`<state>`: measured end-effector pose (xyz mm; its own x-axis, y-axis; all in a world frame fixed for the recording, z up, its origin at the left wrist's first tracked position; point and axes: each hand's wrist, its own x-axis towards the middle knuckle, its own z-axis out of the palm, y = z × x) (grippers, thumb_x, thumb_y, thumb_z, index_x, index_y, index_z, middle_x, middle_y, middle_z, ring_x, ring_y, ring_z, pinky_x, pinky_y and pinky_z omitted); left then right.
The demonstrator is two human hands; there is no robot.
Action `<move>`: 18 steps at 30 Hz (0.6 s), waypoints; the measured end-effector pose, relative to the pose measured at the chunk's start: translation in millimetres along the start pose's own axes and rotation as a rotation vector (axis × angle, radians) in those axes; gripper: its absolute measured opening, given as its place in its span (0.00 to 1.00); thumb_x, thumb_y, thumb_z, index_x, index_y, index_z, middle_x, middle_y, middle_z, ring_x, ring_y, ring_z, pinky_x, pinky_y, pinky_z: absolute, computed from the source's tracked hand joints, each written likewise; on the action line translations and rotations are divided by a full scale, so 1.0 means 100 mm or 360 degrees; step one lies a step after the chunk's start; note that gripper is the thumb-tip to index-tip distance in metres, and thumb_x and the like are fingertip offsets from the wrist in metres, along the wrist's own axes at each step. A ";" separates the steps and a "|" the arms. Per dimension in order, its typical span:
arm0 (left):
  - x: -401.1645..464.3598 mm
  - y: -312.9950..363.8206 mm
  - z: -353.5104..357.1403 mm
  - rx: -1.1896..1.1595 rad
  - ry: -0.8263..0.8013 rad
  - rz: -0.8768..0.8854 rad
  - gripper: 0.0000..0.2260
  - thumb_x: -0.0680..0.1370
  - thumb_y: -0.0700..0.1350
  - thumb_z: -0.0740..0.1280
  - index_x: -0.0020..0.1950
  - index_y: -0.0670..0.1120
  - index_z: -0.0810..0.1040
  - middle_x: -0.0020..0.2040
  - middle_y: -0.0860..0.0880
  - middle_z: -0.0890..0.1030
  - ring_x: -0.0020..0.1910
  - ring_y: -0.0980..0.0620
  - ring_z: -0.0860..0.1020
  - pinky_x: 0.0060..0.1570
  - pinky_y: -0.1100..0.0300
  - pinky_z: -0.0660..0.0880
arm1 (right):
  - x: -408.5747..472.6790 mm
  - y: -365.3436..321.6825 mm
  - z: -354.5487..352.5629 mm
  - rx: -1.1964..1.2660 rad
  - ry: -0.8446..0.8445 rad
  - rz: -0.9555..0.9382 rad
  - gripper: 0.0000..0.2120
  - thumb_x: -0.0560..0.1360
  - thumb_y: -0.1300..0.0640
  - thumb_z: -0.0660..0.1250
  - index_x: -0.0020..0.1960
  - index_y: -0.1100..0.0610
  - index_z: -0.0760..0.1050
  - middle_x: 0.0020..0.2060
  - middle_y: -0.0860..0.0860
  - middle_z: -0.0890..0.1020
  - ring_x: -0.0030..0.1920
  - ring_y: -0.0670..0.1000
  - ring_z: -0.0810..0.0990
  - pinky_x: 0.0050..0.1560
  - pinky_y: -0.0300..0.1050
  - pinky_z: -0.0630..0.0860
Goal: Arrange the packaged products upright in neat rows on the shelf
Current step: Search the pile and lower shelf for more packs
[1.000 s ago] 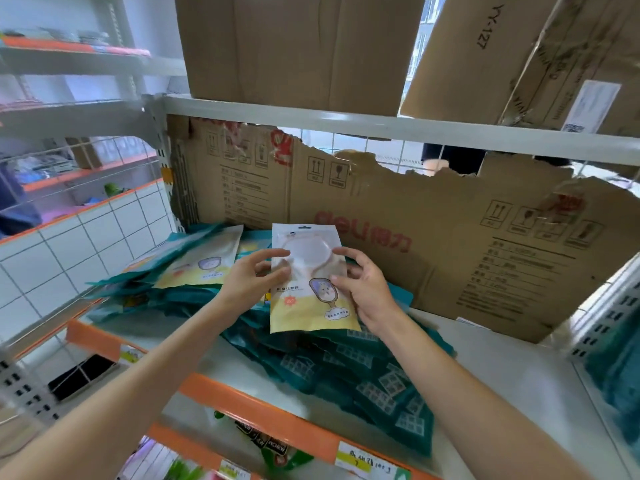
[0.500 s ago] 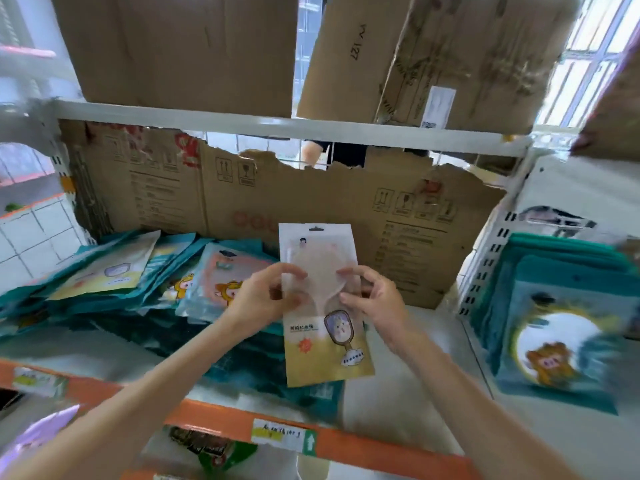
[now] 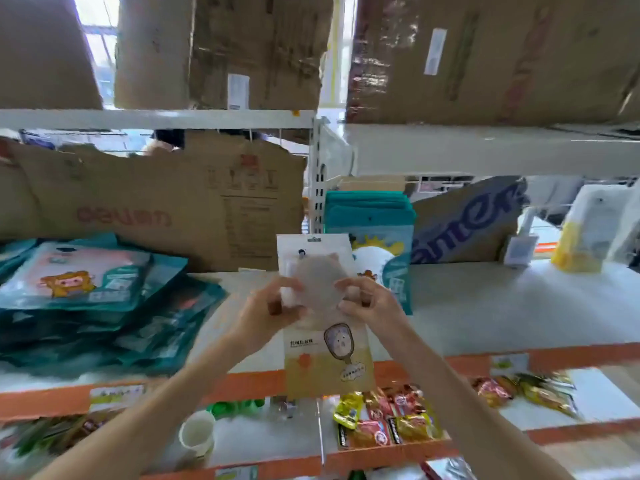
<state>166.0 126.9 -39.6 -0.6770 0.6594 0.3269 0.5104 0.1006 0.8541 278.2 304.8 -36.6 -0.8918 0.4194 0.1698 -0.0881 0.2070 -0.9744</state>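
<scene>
Flat yellow-and-white pouch (image 3: 325, 327), glossy film with a round clear window, held upright in front of the shelf (image 3: 485, 306) edge. Left hand (image 3: 266, 313) pinches its left side, right hand (image 3: 367, 303) pinches the right, fingers curled onto the film. Behind it, a row of teal packets (image 3: 372, 220) stands upright by the perforated metal post (image 3: 317, 188). Left: slumped heap of teal pouches (image 3: 93, 299) lying flat. Torn corrugated cardboard (image 3: 166, 199) lines the back. Orange rail (image 3: 571, 355) below.
</scene>
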 end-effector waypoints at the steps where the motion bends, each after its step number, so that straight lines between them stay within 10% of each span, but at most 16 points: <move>1: 0.00 0.04 0.20 -0.0078 -0.0050 0.0005 0.12 0.69 0.36 0.73 0.47 0.48 0.76 0.27 0.47 0.63 0.25 0.56 0.62 0.27 0.67 0.63 | -0.11 0.01 -0.19 0.0009 0.0044 0.0013 0.14 0.70 0.68 0.71 0.49 0.50 0.80 0.40 0.43 0.83 0.43 0.45 0.81 0.49 0.43 0.79; 8: 0.14 0.55 1.38 -0.0181 -0.0319 0.0081 0.11 0.65 0.51 0.74 0.45 0.59 0.78 0.40 0.33 0.76 0.34 0.47 0.72 0.35 0.54 0.72 | -0.79 0.04 -1.32 0.0006 0.0389 0.0082 0.13 0.71 0.70 0.69 0.51 0.56 0.79 0.35 0.46 0.82 0.36 0.46 0.81 0.40 0.38 0.77; 12: 0.22 0.82 1.96 -0.0219 -0.0460 0.0156 0.11 0.70 0.44 0.74 0.48 0.57 0.78 0.32 0.54 0.78 0.32 0.56 0.74 0.35 0.59 0.72 | -1.20 -0.01 -1.81 0.0113 0.0607 0.0123 0.16 0.72 0.70 0.68 0.54 0.54 0.77 0.37 0.56 0.82 0.35 0.48 0.83 0.34 0.37 0.77; 18: 0.17 1.18 2.79 -0.0536 -0.0548 0.0152 0.18 0.74 0.38 0.69 0.52 0.61 0.74 0.46 0.48 0.83 0.44 0.50 0.82 0.43 0.55 0.79 | -1.64 0.04 -2.44 -0.0044 0.0932 0.0131 0.23 0.73 0.69 0.66 0.48 0.39 0.79 0.44 0.65 0.82 0.43 0.66 0.81 0.45 0.62 0.80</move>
<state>363.0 357.6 -46.2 -0.3921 0.8676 0.3058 0.3232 -0.1813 0.9288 532.7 452.7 -32.8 -0.5013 0.8514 0.1547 -0.0106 0.1727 -0.9849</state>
